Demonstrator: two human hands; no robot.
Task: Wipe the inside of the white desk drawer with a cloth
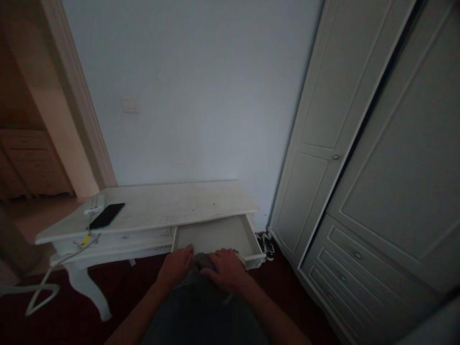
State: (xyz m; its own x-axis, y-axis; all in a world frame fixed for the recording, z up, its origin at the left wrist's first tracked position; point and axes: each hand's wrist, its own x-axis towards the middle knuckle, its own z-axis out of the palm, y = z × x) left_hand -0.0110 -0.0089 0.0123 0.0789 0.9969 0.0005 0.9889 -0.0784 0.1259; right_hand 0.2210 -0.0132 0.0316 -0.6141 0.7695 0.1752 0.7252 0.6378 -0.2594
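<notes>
A white drawer (215,235) is pulled out of the white table (179,199), and its inside looks bare. My left hand (176,264) is closed at the drawer's front left corner, with its fingers bent over the edge. A dark grey, soft-looking cloth (201,262) is bunched between my hands at the drawer front. My right hand (229,269) is closed around the right side of this cloth, its thumb pointing left and its fingers over the drawer's front edge. Dim light and blur hide the exact finger contact.
A dark phone (107,215) and a white box-like device (94,205) lie on the table's left end, where a white cable (46,287) hangs down. Black-and-white shoes (266,247) stand right of the drawer. A tall wardrobe (319,143) fills the right side.
</notes>
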